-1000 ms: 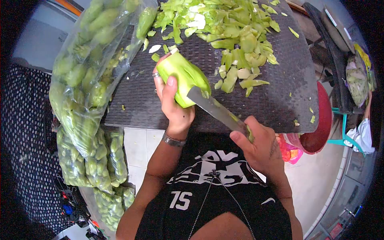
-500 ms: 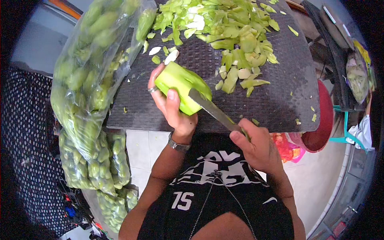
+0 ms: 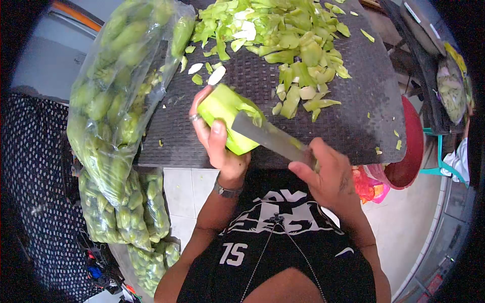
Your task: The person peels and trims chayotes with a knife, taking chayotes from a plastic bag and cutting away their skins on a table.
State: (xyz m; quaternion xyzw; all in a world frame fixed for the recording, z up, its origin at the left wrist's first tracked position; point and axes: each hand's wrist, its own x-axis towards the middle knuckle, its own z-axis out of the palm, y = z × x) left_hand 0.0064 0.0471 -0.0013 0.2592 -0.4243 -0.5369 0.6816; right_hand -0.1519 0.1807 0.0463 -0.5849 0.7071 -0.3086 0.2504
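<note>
The left hand had the green vegetable in its grip over the table; the right hand grasped the knife, its blade against the flesh. Slickness there (likely enough) could have let the edge skid into the left thumb.

The only view looked from the wearer's head, steeply down past a black printed shirt at lower centre, onto the close-by dark woven-textured tabletop at upper centre.
</note>
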